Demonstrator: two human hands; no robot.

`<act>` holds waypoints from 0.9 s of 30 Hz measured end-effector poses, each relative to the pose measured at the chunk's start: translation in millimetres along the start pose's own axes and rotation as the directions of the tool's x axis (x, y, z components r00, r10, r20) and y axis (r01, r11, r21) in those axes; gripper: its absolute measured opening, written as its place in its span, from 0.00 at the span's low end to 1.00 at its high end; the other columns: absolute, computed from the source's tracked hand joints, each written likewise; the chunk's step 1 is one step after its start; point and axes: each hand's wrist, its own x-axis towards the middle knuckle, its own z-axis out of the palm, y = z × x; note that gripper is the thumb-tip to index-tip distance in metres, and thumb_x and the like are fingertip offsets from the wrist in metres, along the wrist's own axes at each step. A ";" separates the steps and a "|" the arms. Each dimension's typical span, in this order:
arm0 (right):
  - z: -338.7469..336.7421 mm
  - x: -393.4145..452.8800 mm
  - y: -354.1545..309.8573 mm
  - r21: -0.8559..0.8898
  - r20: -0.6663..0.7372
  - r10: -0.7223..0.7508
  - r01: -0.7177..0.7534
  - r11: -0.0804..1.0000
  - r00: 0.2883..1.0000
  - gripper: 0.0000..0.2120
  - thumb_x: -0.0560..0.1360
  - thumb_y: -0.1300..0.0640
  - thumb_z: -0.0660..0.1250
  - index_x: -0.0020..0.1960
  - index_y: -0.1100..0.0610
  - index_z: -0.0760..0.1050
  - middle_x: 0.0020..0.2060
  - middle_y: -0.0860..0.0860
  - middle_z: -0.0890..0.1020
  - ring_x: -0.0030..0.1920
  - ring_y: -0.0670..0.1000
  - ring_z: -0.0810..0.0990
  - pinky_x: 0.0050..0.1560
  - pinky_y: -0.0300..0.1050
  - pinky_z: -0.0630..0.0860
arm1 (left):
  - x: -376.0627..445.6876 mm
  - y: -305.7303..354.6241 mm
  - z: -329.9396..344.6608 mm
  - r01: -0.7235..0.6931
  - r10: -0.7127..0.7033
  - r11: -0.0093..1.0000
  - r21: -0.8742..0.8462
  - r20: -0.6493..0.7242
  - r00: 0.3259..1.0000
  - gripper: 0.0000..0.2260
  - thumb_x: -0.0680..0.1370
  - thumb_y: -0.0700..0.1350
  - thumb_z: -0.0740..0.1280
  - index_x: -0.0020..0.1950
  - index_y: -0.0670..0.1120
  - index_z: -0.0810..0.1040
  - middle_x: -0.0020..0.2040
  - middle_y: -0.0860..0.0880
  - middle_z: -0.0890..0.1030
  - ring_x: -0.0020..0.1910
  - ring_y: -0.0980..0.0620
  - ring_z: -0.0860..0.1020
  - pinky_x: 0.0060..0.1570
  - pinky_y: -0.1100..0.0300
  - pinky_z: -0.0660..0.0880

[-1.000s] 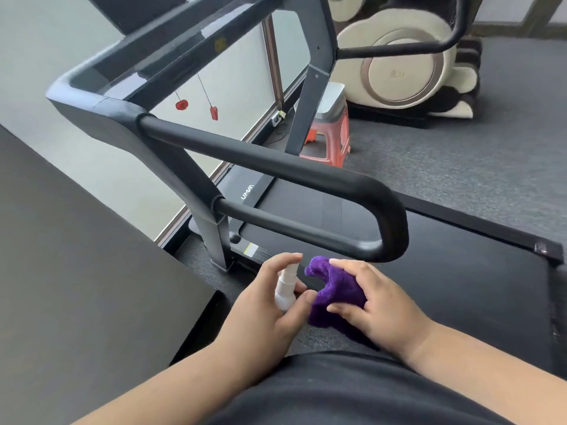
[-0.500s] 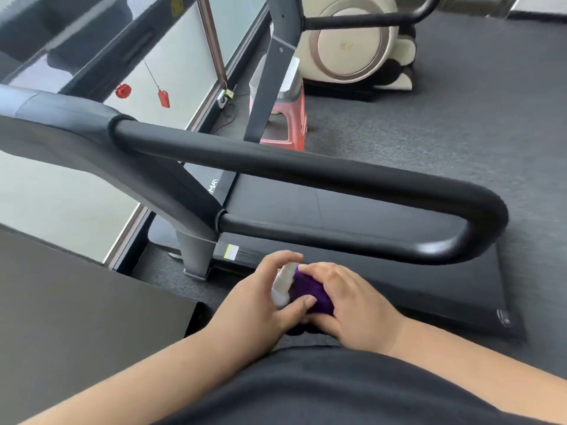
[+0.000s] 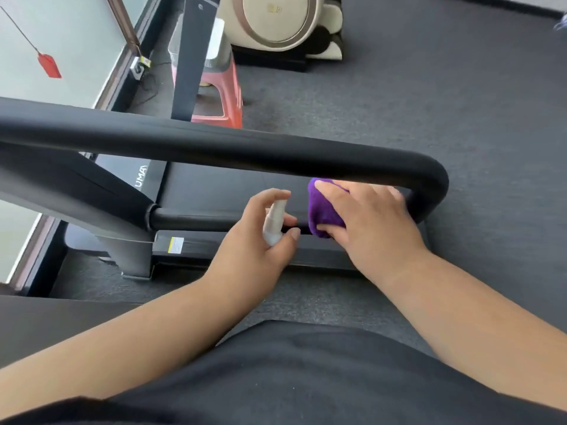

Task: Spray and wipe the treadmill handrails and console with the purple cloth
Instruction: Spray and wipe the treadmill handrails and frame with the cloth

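The black looped handrail [image 3: 214, 145] of the treadmill crosses the view from left to right and bends back at the right end into a thinner lower bar [image 3: 190, 220]. My left hand [image 3: 260, 243] grips a small white spray bottle [image 3: 274, 222] just in front of the lower bar, forefinger over its top. My right hand [image 3: 371, 222] holds the bunched purple cloth [image 3: 322, 210] wrapped against the lower bar, under the upper rail near the bend. The console is out of view.
The treadmill belt [image 3: 214, 185] lies beneath the rails on dark grey carpet [image 3: 429, 102]. A pink stool [image 3: 221, 99] and a cream exercise machine [image 3: 282, 23] stand behind. A window wall with a red tag [image 3: 49, 65] runs along the left.
Both hands rose from below the handrail to the lower bar. The right hand moved the cloth rightward onto the bar, away from the bottle. The view tilted down and closer.
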 end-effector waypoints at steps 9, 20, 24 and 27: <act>43.9 13.6 -16.1 0.115 0.054 -0.014 0.008 0.993 0.998 0.36 0.73 0.31 0.55 0.72 0.54 0.65 0.64 0.54 0.77 0.60 0.58 0.78 0.56 0.55 0.76 | -37.7 -18.2 -19.1 -0.025 0.032 0.999 0.048 -0.145 0.989 0.26 0.75 0.45 0.68 0.61 0.72 0.63 0.48 0.60 0.80 0.46 0.58 0.79 0.41 0.74 0.71; 55.9 36.5 -53.0 0.142 0.154 -0.262 0.241 0.960 0.953 0.33 0.72 0.30 0.61 0.71 0.46 0.65 0.61 0.51 0.77 0.57 0.58 0.78 0.54 0.56 0.76 | -38.6 -28.4 -31.0 -0.053 0.086 0.983 0.175 -0.190 0.978 0.27 0.75 0.46 0.69 0.63 0.72 0.63 0.49 0.62 0.80 0.46 0.61 0.79 0.44 0.78 0.68; 49.0 24.1 -16.6 0.137 0.133 -0.093 0.074 0.988 0.987 0.34 0.69 0.24 0.55 0.68 0.42 0.69 0.56 0.47 0.81 0.54 0.56 0.79 0.54 0.52 0.77 | -41.7 -43.0 -56.0 -0.001 0.057 0.975 0.223 -0.247 0.967 0.22 0.77 0.52 0.69 0.63 0.71 0.63 0.49 0.59 0.80 0.45 0.61 0.79 0.44 0.78 0.68; 53.5 15.2 -16.4 0.069 0.090 -0.094 0.088 0.994 0.992 0.35 0.69 0.24 0.56 0.68 0.44 0.69 0.55 0.48 0.81 0.51 0.56 0.80 0.52 0.51 0.77 | -47.9 -48.9 -77.2 0.052 0.024 0.966 0.253 -0.288 0.957 0.21 0.76 0.55 0.68 0.63 0.71 0.63 0.49 0.62 0.80 0.45 0.65 0.79 0.42 0.81 0.66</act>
